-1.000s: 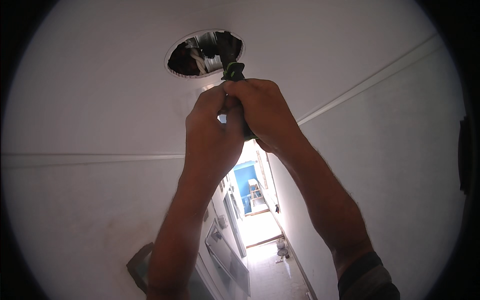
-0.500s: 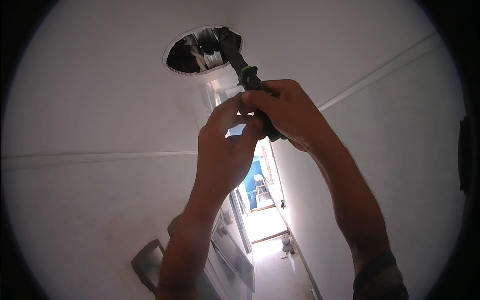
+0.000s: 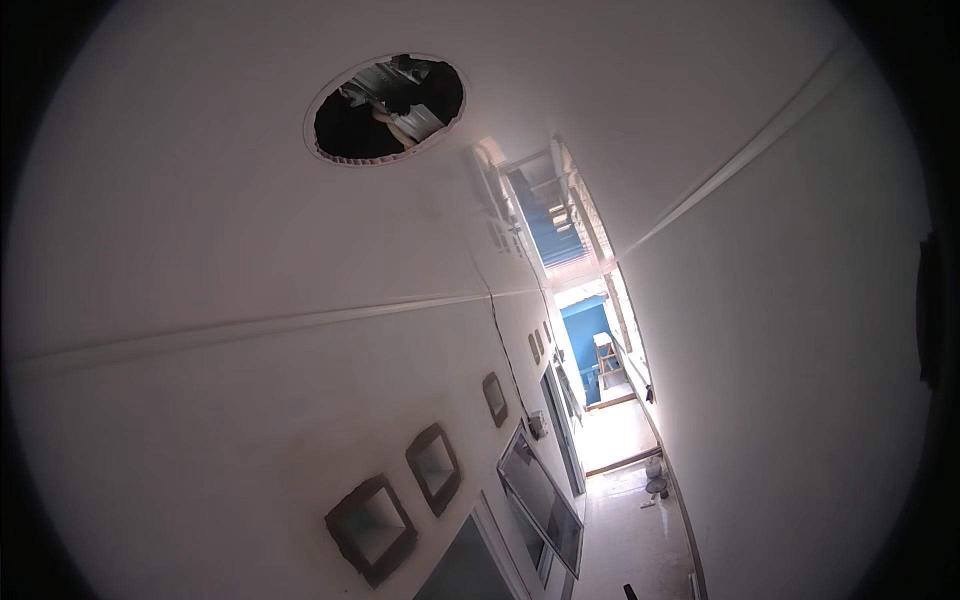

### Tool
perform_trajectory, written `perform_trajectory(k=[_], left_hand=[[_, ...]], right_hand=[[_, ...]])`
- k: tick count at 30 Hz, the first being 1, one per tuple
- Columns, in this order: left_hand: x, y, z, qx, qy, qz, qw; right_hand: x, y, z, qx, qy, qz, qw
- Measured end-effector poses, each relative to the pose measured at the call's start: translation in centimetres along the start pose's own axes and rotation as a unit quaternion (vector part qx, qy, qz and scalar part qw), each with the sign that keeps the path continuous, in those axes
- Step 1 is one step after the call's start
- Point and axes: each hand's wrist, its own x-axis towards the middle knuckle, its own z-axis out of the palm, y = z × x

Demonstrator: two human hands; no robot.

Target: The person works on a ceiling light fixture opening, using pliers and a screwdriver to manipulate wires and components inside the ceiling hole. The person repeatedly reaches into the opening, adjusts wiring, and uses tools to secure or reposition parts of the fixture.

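One oval hole [image 3: 395, 100] sits in the glossy white ceiling [image 3: 200, 180], above and left of the middle of our view. We see a ragged, pale edge [image 3: 365, 161] along its lower side, with small notches, and a thin line circling just outside. Behind it the space is mostly dark; a pale cord [image 3: 388, 124] crosses it near a silvery sheet [image 3: 427, 122], and more grey metal [image 3: 383, 80] shows toward the top.

Both our left hand and our right hand are out of view, so we cannot tell how wide they are or what they hold or touch. At the bottom edge we make out a small dark tip [image 3: 629, 592], too little to name.

Below the ceiling, square openings with dark, rough borders [image 3: 397, 553] line the left wall [image 3: 220, 430]. A framed panel [image 3: 545, 495] leans at a slant beside them, and a stepladder [image 3: 606, 358] stands down the passage before a blue wall [image 3: 584, 325].
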Motion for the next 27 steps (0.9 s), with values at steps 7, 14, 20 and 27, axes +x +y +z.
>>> perform_trajectory(k=[7,14,20,27], left_hand=[[-0.5,-8.4,-0.3,0.055,0.031,-0.154,0.986],[-1.9,-10.7,-0.6,0.086,0.05,-0.204,0.974],[-2.7,-11.6,-1.0,0.112,0.049,-0.219,0.968],[-3.4,-11.6,-1.4,0.143,0.036,-0.222,0.964]], right_hand=[[-3.3,7.2,2.7,-0.052,-0.159,0.115,0.979],[2.1,5.0,7.8,-0.052,-0.238,0.044,0.969],[8.8,-10.3,13.0,0.102,-0.208,-0.162,0.959],[10.1,-35.7,9.4,0.059,-0.226,-0.448,0.863]])
